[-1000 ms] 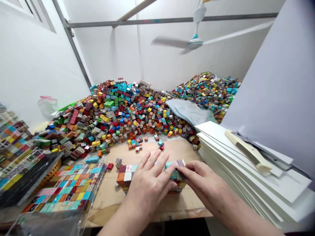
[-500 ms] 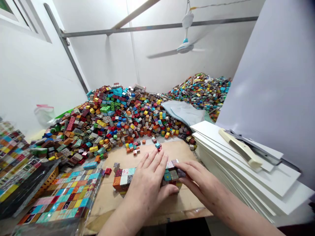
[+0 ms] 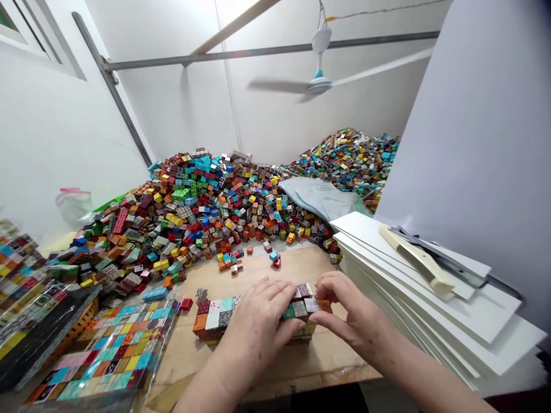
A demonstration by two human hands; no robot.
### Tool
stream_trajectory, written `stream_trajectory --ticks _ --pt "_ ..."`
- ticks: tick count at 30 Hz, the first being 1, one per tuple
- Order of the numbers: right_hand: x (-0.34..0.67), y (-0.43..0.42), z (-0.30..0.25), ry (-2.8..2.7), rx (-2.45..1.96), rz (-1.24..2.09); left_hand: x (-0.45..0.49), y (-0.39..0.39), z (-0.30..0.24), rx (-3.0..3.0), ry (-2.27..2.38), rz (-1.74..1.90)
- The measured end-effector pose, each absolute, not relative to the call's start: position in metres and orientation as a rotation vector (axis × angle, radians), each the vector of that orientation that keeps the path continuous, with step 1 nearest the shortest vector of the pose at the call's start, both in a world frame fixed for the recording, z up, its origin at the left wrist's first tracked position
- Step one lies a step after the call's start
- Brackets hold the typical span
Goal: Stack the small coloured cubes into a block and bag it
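A flat block of small printed cubes (image 3: pixel 215 317) lies on the brown cardboard sheet (image 3: pixel 301 361) in front of me. My left hand (image 3: pixel 258 324) rests on top of the block, fingers curled over its middle. My right hand (image 3: pixel 350 318) pinches the block's right end, thumb and fingers closed on the end cubes (image 3: pixel 303 307). A few loose cubes (image 3: pixel 230 262) sit just beyond the block.
A huge heap of coloured cubes (image 3: pixel 202 201) fills the back. Wrapped cube sheets (image 3: pixel 103 350) lie at the left, beside a basket (image 3: pixel 81 321). A stack of white boards (image 3: pixel 430 304) with a cream-handled knife (image 3: pixel 415 258) stands at the right.
My left fingers have curled down from flat onto the block. My right hand has lifted slightly and closed on the right end cubes. The view has shifted a little.
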State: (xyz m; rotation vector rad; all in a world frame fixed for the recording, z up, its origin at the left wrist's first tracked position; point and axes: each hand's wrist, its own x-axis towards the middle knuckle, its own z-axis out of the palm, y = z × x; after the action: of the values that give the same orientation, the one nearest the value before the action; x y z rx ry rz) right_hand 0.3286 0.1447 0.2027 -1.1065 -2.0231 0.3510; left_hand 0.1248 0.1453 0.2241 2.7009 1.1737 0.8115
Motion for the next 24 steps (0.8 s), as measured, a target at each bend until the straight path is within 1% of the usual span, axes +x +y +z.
stream_trajectory --ticks 4,11,16,24 --pt "0.328 0.147 0.199 -2.011 -1.130 0.406 0.125 0.145 0.225 2.687 1.194 0.815" --pt "0.326 0.140 0.190 -1.956 -1.118 0.465 0.123 0.145 0.219 2.879 1.164 0.780" --pt "0.332 0.138 0.181 -1.914 -1.108 0.503 0.122 0.146 0.217 2.873 1.176 0.766" --pt "0.352 0.164 0.137 -1.817 -1.273 0.486 0.122 0.147 0.220 2.834 1.177 0.740"
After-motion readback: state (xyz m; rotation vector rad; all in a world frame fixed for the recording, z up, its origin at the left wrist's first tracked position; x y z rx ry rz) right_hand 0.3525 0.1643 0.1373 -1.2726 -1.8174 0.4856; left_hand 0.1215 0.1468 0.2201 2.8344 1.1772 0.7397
